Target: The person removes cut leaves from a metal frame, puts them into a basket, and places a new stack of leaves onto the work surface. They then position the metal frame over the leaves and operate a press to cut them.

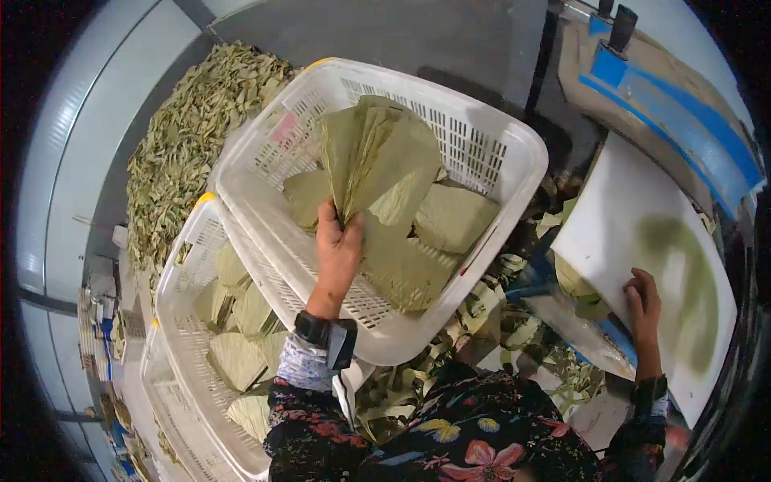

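Note:
My left hand (339, 245) is closed around the lower end of a fanned stack of trimmed green leaves (381, 157). It holds them over a white plastic basket (526, 153), where more leaf stacks (456, 217) lie on the bottom. On the right, my right hand (644, 301) is at the white board (598, 213), its fingers loosely bent and nothing visible in them. The board has a green stain. Below its left edge, some more leaves (577, 285) stick out.
A second white basket (181, 289) with leaf stacks stands at lower left. Behind it is a big heap of loose leaf pieces (189, 145). Leaf scraps (482, 321) cover the floor before me. A blue-edged cutter with a black handle (622, 32) stands at upper right.

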A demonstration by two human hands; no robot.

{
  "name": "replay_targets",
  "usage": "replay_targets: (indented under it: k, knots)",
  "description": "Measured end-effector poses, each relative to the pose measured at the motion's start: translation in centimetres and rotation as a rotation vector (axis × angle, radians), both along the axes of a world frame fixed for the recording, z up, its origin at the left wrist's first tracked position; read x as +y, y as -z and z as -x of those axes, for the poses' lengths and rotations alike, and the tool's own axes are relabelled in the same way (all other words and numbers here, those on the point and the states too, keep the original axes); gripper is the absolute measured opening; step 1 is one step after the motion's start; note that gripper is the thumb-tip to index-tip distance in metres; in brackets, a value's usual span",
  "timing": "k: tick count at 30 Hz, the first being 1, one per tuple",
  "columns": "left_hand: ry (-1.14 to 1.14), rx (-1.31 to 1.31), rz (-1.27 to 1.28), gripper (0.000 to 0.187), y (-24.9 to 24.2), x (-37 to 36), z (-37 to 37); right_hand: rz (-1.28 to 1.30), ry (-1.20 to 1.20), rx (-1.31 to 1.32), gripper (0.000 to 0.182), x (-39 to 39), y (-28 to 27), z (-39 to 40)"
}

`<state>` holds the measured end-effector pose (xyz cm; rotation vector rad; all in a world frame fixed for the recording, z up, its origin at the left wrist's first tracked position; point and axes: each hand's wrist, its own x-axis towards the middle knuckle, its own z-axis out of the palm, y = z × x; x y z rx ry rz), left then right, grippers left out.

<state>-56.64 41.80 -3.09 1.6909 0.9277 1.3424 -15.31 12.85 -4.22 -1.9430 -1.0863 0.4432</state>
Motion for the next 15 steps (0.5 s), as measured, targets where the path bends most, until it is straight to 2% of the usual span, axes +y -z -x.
replay_targets:
  k: [1, 3, 4, 6, 7, 9, 11, 12, 14, 15]
  knots:
    - [0.013, -0.003, -0.002, 0.034, 0.9, 0.7, -0.5, -0.002, 0.013, -0.003, 0.032, 0.0, 0.2, -0.2]
    - [-0.031, -0.154, 0.233, 0.034, 3.0, 1.9, -1.9, -0.015, 0.020, 0.077, 0.030, -0.1, 0.9, -0.7]
    - [-0.019, -0.157, 0.231, 0.034, 4.0, 2.0, -2.9, -0.018, 0.031, 0.072, 0.030, -0.1, 1.3, -0.8]
    - [-0.226, -0.147, 0.286, 0.041, 6.3, 1.8, -5.3, -0.116, -0.056, -0.056, 0.029, -0.1, 1.7, -1.1]
    - [-0.213, -0.146, 0.283, 0.041, 9.0, 2.0, -6.4, -0.120, -0.043, -0.058, 0.029, -0.1, 1.5, -1.1]
    - [-0.326, -0.144, 0.309, 0.044, 14.8, 2.1, -7.8, -0.085, -0.037, -0.025, 0.030, 0.0, 1.1, -0.8]
    - [-0.117, 0.122, 0.602, 0.047, 18.0, 0.7, -7.6, -0.077, -0.025, 0.004, 0.030, 0.1, 0.9, -0.6]
    - [-0.038, 0.473, 0.480, 0.048, 21.9, 1.5, -5.3, -0.070, -0.024, 0.032, 0.030, 0.0, 0.9, -0.7]
    - [0.045, 1.147, 0.060, 0.050, 29.5, 3.1, -1.1, -0.068, 0.011, -0.038, 0.028, 0.4, 0.9, -0.3]
    - [0.115, 0.726, 0.106, 0.047, 26.8, 2.9, -1.2, -0.066, 0.041, -0.075, 0.028, 0.6, 0.4, 0.1]
